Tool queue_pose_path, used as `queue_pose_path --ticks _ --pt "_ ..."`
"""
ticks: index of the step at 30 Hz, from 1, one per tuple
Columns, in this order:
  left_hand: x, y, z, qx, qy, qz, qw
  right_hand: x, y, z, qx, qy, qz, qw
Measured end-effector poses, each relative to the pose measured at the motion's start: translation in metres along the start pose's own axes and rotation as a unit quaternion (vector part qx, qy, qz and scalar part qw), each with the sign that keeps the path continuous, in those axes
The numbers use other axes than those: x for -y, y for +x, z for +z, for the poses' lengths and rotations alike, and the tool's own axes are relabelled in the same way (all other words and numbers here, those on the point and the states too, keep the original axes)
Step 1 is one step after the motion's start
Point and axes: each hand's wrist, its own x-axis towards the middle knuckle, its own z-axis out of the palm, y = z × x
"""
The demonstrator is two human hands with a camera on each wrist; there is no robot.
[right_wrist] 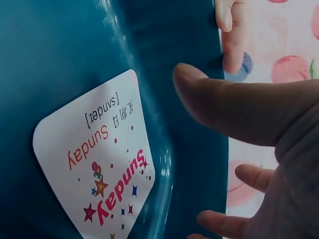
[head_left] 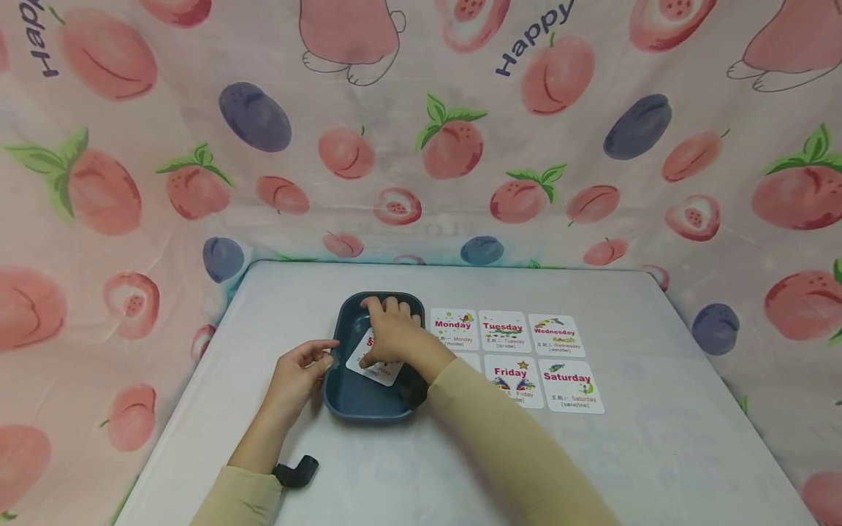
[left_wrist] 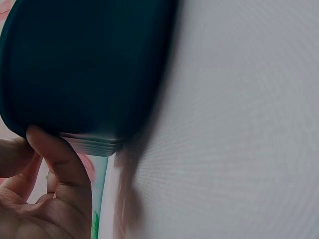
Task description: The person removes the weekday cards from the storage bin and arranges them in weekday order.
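A dark blue plastic tray [head_left: 362,402] with rounded corners sits on the white table. Its left rim is pinched between the thumb and fingers of my left hand [head_left: 296,380]. One white card [right_wrist: 99,154] printed "Sunday", with colored stars, lies tilted inside the tray. Over that card reaches my right hand [head_left: 397,332], fingers spread toward the tray's far end. In the right wrist view its thumb [right_wrist: 224,104] stands apart from the card, and nothing is between thumb and fingers. In the head view the hand covers part of the card.
Right of the tray, day cards lie in two rows: Monday [head_left: 454,329], Tuesday [head_left: 503,331] and Wednesday [head_left: 557,336] behind, Friday [head_left: 514,381] and Saturday [head_left: 571,386] in front. Another front card is mostly hidden by the right arm. A fruit-print cloth [head_left: 408,146] hangs behind the table.
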Motion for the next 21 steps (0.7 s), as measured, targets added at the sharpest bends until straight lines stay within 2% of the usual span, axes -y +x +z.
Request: queue_pose_path --ticks 7,12,21 --pt "0.001 -0.001 0.000 0.000 0.000 -0.002 1.0000 0.001 0.000 0.003 0.026 0.004 0.023 0.9994" --pt "0.001 0.000 -0.001 -0.001 0.003 -0.002 1.0000 0.002 0.008 0.008 0.046 0.002 0.037 0.9982" --pt "0.002 0.001 -0.001 0.004 -0.001 -0.001 1.0000 0.002 0.012 0.016 0.067 -0.036 0.067 0.9949"
